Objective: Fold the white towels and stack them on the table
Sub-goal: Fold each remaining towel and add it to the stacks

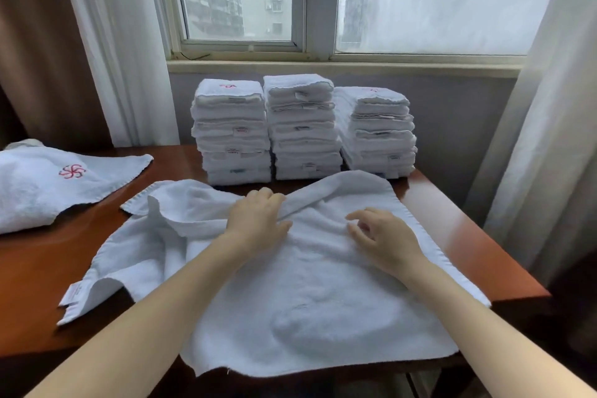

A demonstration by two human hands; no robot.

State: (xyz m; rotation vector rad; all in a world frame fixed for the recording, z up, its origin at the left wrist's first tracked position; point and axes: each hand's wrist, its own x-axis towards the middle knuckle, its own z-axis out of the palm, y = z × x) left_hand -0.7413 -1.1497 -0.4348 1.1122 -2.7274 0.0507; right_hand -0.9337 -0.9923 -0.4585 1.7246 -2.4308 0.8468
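Note:
A white towel (310,307) lies spread and rumpled over the near part of the wooden table (458,229), its left side bunched and its front edge hanging over the table's edge. My left hand (258,220) rests on the towel near its far middle, fingers curled over a raised fold. My right hand (381,236) hovers on the towel a little to the right, fingers bent and apart, holding nothing. Three tall stacks of folded white towels (300,129) stand side by side at the back under the window.
Another unfolded white towel with a red pinwheel emblem (48,184) lies at the far left of the table. White curtains hang on both sides, and the right curtain (542,139) comes close to the table's right edge. A window sill runs behind the stacks.

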